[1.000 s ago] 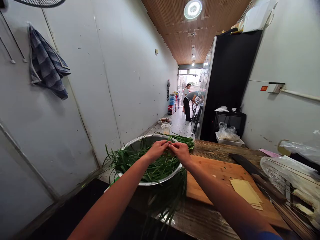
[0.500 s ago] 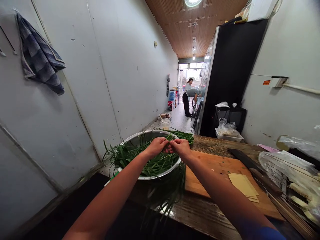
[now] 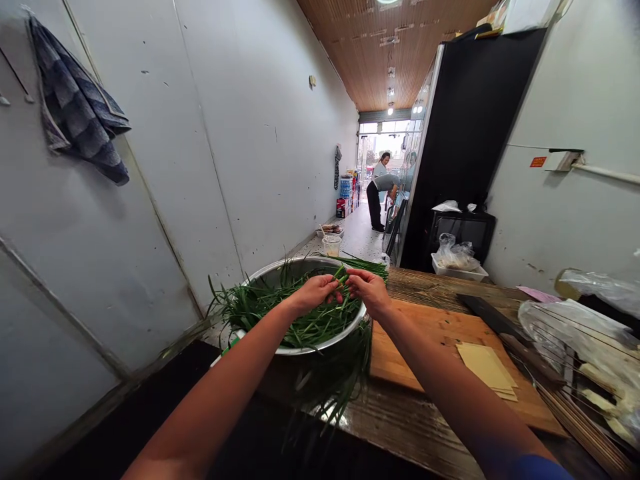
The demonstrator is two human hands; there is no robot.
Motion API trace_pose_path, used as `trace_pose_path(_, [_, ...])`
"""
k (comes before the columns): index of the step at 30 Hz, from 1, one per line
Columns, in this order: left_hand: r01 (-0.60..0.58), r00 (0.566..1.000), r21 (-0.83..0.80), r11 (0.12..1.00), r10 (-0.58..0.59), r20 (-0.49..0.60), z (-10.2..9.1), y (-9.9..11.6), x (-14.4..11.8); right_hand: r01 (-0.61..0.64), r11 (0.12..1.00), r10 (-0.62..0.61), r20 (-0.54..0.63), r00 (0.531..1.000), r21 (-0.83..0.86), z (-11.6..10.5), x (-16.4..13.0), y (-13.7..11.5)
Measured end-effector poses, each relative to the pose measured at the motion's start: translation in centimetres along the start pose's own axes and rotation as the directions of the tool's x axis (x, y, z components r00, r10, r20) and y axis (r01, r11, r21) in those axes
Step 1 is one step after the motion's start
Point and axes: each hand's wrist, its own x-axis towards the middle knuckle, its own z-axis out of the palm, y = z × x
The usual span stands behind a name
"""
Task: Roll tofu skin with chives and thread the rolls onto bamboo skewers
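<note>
Over a large metal bowl [image 3: 280,350], my left hand [image 3: 316,293] is closed around a few garlic chives [image 3: 341,272], whose pale green ends stick up between my hands. At the same stems, my right hand [image 3: 371,292] has its thumb and fingers pinched together; the fingertips partly hide what they grip. Loose long chives [image 3: 310,330] fill the bowl, some spilling over its left rim. More leaves hang over the table edge below my hands, and a bundle of chives [image 3: 367,267] lies behind the bowl.
Right of the bowl is a wooden cutting board [image 3: 425,333] with yellowish square sheets [image 3: 487,370] on it. A cleaver [image 3: 533,360] lies across its far right side, beside plastic bags [image 3: 555,327] and thin sticks. A plastic cup [image 3: 331,245] stands beyond the bowl. People [image 3: 383,190] are near the doorway.
My hands have moved slightly apart, the right one shifting right, so more of the chive stems shows between them. The view has tilted down a little.
</note>
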Motion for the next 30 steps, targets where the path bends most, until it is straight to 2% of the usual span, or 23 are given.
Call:
trace_pose_path(5, [0.012, 0.998, 0.060, 0.998, -0.016, 0.060, 0.6, 0.1, 0.3, 0.082, 0.968, -0.090, -0.020, 0.996, -0.239, -0.7, -0.3, 0.7])
trace_pose_path(10, [-0.017, 1.000, 0.206, 0.978, 0.016, 0.006, 2.1, 0.0, 1.0, 0.055, 0.946, -0.086, -0.083, 0.993, -0.318, -1.5, -2.3, 1.1])
trace_pose_path(12, [-0.018, 1.000, 0.275, 0.961, 0.018, 0.001, 2.8, -0.2, 1.1, 0.081, 0.942, -0.128, -0.126, 0.984, -0.324, -1.6, -3.4, 1.5])
trace_pose_path(15, [-0.009, 1.000, 0.330, 0.944, 0.006, 0.010, 3.7, -0.7, 1.1, 0.126, 0.955, -0.175, -0.166, 0.970, -0.268, -1.6, -4.9, 2.3])
trace_pose_path(19, [0.009, 0.999, 0.327, 0.945, -0.025, 0.046, 4.1, -1.1, 0.9, 0.058, 0.990, -0.085, -0.216, 0.973, -0.127, -1.6, -6.2, 3.1])
trace_pose_path(22, [0.039, 0.991, 0.299, 0.953, -0.075, 0.110, 4.0, -0.8, 0.6, 0.024, 1.000, -0.023, -0.199, 0.980, 0.004, -1.8, -6.5, 3.3])
trace_pose_path(26, [0.057, 0.964, 0.251, 0.966, -0.119, 0.239, 3.8, -0.1, 0.2, 0.033, 0.992, -0.004, -0.233, 0.972, 0.121, -2.3, -6.4, 3.3])
trace_pose_path(30, [0.046, 0.963, 0.214, 0.976, -0.100, 0.251, 3.9, 0.0, -0.1, 0.044, 0.986, -0.004, -0.241, 0.970, 0.159, -2.3, -6.5, 3.2])
